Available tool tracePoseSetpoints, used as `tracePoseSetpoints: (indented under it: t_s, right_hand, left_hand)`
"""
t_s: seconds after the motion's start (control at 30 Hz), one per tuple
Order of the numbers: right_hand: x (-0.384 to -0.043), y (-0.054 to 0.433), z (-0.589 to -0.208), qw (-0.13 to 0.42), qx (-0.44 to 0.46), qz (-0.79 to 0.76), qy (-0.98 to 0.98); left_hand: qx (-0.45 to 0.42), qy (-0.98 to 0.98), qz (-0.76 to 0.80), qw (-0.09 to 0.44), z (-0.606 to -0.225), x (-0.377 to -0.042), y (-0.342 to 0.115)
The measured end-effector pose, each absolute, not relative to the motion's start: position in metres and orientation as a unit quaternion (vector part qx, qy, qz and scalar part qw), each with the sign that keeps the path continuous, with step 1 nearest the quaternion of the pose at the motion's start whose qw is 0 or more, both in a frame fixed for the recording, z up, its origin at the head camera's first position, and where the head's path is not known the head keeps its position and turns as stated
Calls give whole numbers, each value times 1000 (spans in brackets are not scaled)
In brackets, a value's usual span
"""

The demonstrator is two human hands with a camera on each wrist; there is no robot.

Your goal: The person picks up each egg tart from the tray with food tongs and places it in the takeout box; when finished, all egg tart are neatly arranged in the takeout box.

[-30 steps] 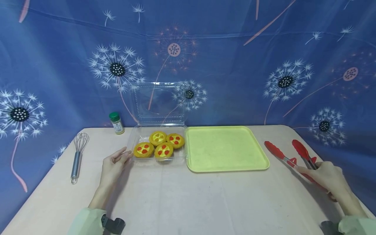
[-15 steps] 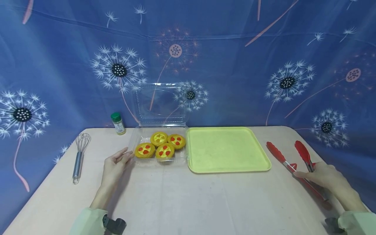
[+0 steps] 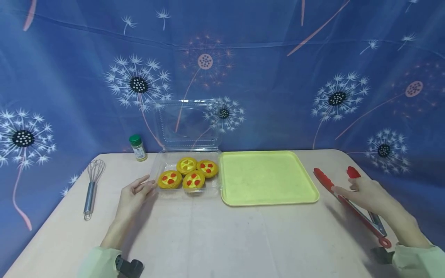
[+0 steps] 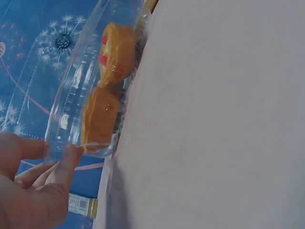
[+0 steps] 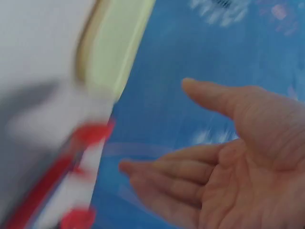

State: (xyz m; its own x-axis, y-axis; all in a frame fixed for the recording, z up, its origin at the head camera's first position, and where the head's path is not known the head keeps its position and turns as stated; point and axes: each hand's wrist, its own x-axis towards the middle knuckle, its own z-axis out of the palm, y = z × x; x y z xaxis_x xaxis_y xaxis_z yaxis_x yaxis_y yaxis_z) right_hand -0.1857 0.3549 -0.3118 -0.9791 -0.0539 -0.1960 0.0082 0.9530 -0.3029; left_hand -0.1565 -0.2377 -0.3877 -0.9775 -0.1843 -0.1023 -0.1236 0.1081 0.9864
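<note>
My left hand [image 3: 133, 197] pinches the near left corner of an open clear plastic clamshell container [image 4: 71, 109] between thumb and fingers. Several round yellow tarts [image 3: 193, 180] lie inside it, most topped with red pieces. At the right, my right hand [image 3: 372, 197] hovers over a pair of red and metal tongs [image 3: 361, 220], which lie spread on the table. In the right wrist view, the right hand's [image 5: 238, 162] thumb and fingers are apart with nothing between them, and the blurred tongs [image 5: 43, 191] lie beside it. In the head view, this hand hides part of one tong arm.
A yellow tray [image 3: 267, 177] adjoins the container's right side. At the left lie a whisk [image 3: 91, 189] and a standing green-capped spice jar [image 3: 138, 148]. A blue dandelion-print cloth [image 3: 267, 96] hangs behind the table [image 3: 236, 239].
My right hand has let go of the tongs and risen from them, moving away from their handle end toward the red tips. The left hand stays at the container's corner.
</note>
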Motion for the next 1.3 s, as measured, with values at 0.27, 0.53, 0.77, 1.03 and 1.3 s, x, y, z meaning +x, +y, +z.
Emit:
tracePoseSetpoints:
  t_s: [0.27, 0.53, 0.77, 1.03, 1.3]
  right_hand:
    - [-186, 238, -312, 103, -150, -320, 930]
    - [-208, 140, -336, 159, -176, -468, 851]
    - [-235, 98, -352, 171, -146, -491, 841]
    - [-266, 93, -367, 162, -135, -536, 817]
    - [-298, 77, -373, 146, -92, -620, 766]
  left_hand:
    - [23, -763, -645, -30, -384, -166, -260]
    - [-15, -779, -618, -105, -383, -178, -281]
    - [-40, -777, -608, -157, -378, -199, -288]
    - [-59, -766, -628, -123, -375, -248, -293]
    - [-74, -784, -605, -116, -375, -279, -301]
